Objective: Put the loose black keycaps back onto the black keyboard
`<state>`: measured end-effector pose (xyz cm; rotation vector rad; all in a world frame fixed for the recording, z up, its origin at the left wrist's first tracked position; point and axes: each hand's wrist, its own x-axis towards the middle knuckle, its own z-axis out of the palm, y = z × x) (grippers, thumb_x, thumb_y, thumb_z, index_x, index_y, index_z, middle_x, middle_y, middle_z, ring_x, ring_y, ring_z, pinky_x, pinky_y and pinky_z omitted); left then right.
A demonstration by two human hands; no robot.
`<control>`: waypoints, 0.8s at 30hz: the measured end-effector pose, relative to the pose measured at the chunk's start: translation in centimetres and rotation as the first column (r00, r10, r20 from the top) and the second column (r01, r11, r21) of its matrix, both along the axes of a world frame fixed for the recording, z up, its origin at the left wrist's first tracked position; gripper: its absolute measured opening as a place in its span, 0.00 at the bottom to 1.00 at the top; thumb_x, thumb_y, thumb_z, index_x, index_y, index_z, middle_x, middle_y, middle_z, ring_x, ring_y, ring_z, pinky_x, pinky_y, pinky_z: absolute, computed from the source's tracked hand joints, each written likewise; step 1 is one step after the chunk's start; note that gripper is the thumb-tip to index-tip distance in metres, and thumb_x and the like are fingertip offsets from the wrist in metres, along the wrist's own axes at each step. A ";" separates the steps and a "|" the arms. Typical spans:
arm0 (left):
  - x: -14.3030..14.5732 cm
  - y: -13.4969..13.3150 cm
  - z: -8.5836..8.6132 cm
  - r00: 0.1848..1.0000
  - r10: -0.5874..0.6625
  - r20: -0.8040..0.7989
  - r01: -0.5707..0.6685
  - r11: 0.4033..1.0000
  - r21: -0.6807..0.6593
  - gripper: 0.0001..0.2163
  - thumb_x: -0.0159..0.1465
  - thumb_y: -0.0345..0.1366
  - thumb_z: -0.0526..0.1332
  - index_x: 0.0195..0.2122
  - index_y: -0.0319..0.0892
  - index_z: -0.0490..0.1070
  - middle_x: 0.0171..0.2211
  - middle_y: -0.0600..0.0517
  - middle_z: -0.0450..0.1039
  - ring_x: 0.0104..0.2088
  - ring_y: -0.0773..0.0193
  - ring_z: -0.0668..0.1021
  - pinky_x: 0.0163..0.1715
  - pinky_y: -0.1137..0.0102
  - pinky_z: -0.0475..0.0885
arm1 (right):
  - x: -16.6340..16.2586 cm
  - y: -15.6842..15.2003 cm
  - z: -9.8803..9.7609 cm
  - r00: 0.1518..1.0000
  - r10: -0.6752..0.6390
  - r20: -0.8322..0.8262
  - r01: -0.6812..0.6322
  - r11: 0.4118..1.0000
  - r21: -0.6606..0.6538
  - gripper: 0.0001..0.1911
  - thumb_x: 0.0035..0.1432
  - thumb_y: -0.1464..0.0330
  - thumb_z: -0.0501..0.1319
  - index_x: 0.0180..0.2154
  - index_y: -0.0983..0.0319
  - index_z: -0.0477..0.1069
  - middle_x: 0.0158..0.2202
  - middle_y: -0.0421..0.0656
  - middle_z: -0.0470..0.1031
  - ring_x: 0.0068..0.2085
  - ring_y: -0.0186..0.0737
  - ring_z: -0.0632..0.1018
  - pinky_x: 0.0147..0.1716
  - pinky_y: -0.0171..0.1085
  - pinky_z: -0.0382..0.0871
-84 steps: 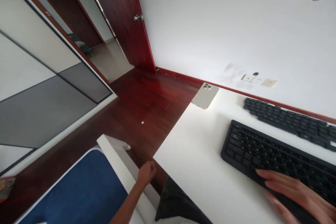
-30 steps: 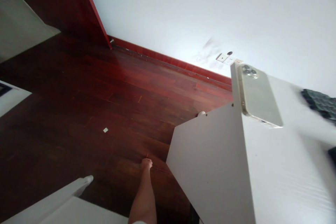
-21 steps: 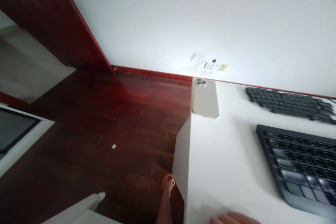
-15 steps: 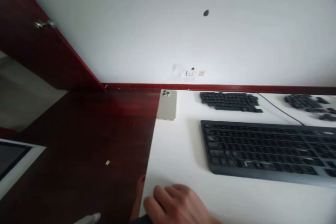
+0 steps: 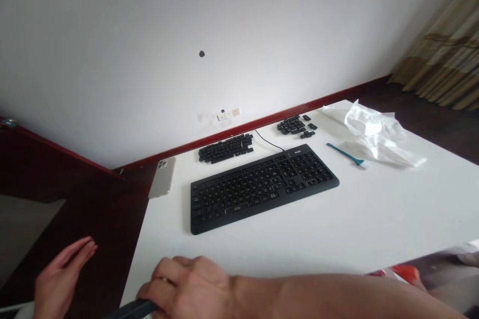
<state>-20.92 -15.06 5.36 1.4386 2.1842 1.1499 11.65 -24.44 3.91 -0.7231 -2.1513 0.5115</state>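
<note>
My right hand (image 5: pixel 187 281) is at the near left edge of the white table. Its fingers are curled round a dark, narrow object (image 5: pixel 132 310) that runs off the bottom of the view; its kind cannot be made out. Off the table's left side is my left hand (image 5: pixel 60 274), fingers stretched out, holding nothing that I can see. Beyond my right hand lies a black keyboard (image 5: pixel 258 184) with its keys exposed. Behind it a block of loose black keycaps (image 5: pixel 226 148) is laid out in rows, and a smaller group of keycaps (image 5: pixel 291 124) sits farther right.
A phone (image 5: pixel 162 178) lies face down at the table's left edge. On the right are a teal brush-like tool (image 5: pixel 345 154) and a crumpled white plastic bag (image 5: pixel 377 132). The keyboard cable (image 5: pixel 268 140) runs toward the wall. Something orange-red (image 5: pixel 407 273) shows below the table's front edge.
The view has swung right and drawn back, bringing in the tool, the bag and the curtain. My left hand has come into clear view at the left. My right hand still grips the dark object.
</note>
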 end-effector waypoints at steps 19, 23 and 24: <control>28.5 5.4 0.6 0.443 -0.852 -0.279 0.897 0.420 0.140 0.06 0.68 0.31 0.61 0.45 0.44 0.74 0.41 0.52 0.78 0.37 0.66 0.80 0.42 0.70 0.78 | 40.0 -1.8 -1.6 0.351 -0.861 0.368 0.860 0.452 0.237 0.26 0.71 0.50 0.55 0.57 0.59 0.78 0.44 0.52 0.81 0.33 0.49 0.80 0.32 0.47 0.73; 27.9 4.6 0.9 0.428 -0.862 -0.272 0.904 0.409 0.126 0.14 0.67 0.26 0.61 0.52 0.47 0.73 0.43 0.53 0.77 0.38 0.68 0.79 0.42 0.71 0.77 | 37.2 -0.9 -0.4 0.406 -0.847 0.342 0.821 0.503 0.269 0.21 0.73 0.51 0.55 0.51 0.54 0.81 0.47 0.54 0.82 0.45 0.58 0.81 0.41 0.51 0.74; 28.0 4.4 1.1 0.414 -0.865 -0.283 0.910 0.393 0.128 0.15 0.67 0.25 0.61 0.53 0.47 0.72 0.42 0.53 0.77 0.37 0.68 0.78 0.42 0.72 0.77 | 35.9 -0.5 0.4 0.400 -0.872 0.281 0.837 0.473 0.277 0.20 0.72 0.51 0.56 0.49 0.53 0.81 0.46 0.53 0.82 0.46 0.58 0.81 0.43 0.51 0.74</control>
